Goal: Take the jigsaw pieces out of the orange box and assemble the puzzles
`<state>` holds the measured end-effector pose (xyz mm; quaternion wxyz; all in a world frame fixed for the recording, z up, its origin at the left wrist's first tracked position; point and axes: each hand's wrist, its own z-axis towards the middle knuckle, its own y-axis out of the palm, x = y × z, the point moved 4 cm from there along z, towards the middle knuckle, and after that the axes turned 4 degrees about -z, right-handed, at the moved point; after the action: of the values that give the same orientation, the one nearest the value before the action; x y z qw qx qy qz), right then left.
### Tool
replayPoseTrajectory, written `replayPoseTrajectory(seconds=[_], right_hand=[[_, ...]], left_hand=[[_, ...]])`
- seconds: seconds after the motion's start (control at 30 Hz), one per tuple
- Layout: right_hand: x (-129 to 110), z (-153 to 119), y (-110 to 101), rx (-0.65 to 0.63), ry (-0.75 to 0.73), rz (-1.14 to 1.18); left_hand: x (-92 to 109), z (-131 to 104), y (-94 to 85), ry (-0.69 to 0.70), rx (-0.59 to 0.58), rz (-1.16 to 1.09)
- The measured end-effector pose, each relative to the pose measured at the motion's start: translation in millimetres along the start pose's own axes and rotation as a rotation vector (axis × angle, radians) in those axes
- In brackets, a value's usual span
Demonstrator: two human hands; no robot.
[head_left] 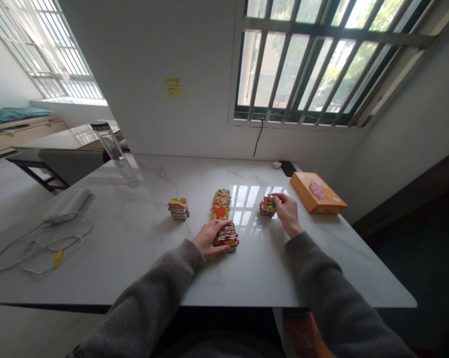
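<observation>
Two hands: both are on small jigsaw-like pieces, the left hand closer to the near edge of the table, the right hand over toward its right edge.
Left fingers: bent around a near bundle, thumb along the near side, the others over the far side; partly closed, with a light-looking hold.
Right fingers: drawn together at the tips on a green-edged piece at the top of the right stack; whether it is being picked up or set down I cannot tell.
Overlapping row: a colourful row lies just beyond the near bundle, reaching toward the table's far edge.
Left stack: a separate left stack stands upright nearer the left edge, touched by neither hand.
Stacked pieces: two piles stand upright, so the grouping looks well advanced, in my judgement.
Unstacked pieces: the row is spread out rather than piled, and the bundle's order is partly hidden by the hand; no joined-up picture shows.
Orange box: an orange box sits along the right edge, seemingly closed.
Far edge: a black flat object lies near the far right corner.
</observation>
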<state>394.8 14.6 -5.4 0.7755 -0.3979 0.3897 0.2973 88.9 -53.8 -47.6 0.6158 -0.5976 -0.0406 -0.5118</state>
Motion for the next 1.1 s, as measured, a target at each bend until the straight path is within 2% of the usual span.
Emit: replayPoseTrajectory(seconds=[0.13, 0.23, 0.3, 0.37, 0.43, 0.53, 0.6, 0.73, 0.87, 0.93, 1.03, 1.1], right_hand=[[7, 8, 5, 0.044, 0.025, -0.089], [7, 9, 9, 0.052, 0.023, -0.258], [7, 9, 9, 0.065, 0.009, -0.381], [6, 8, 6, 0.064, -0.036, -0.407], [2, 4, 2, 0.016, -0.155, -0.356], [-7, -5, -5, -0.144, -0.397, -0.316], [-7, -11, -8, -0.240, -0.482, -0.343], [4, -12, -9, -0.325, -0.499, -0.406], [11, -7, -12, -0.287, -0.495, -0.488], [4, -9, -13, -0.223, -0.524, -0.536], [-24, -30, -4, -0.147, -0.652, -0.487], [-49, -56, 10, -0.213, -0.760, -0.357]], left_hand=[[0, 0, -0.1, -0.005, 0.001, 0.000], [0, -1, 0.0, -0.002, 0.009, -0.003], [1, -1, 0.1, -0.004, 0.011, -0.004], [1, -1, 0.3, -0.010, 0.011, -0.004], [1, -1, 0.4, -0.014, 0.010, -0.003], [2, -1, 0.3, -0.015, 0.012, 0.002], [2, -1, 0.1, -0.013, 0.010, 0.001], [2, 0, -0.2, -0.008, -0.001, -0.001], [1, 0, 0.2, -0.007, -0.002, -0.010], [1, 0, 0.4, -0.006, 0.005, -0.016], [1, -1, 0.3, -0.008, 0.017, -0.022], [1, -1, 0.2, -0.009, 0.019, -0.027]])
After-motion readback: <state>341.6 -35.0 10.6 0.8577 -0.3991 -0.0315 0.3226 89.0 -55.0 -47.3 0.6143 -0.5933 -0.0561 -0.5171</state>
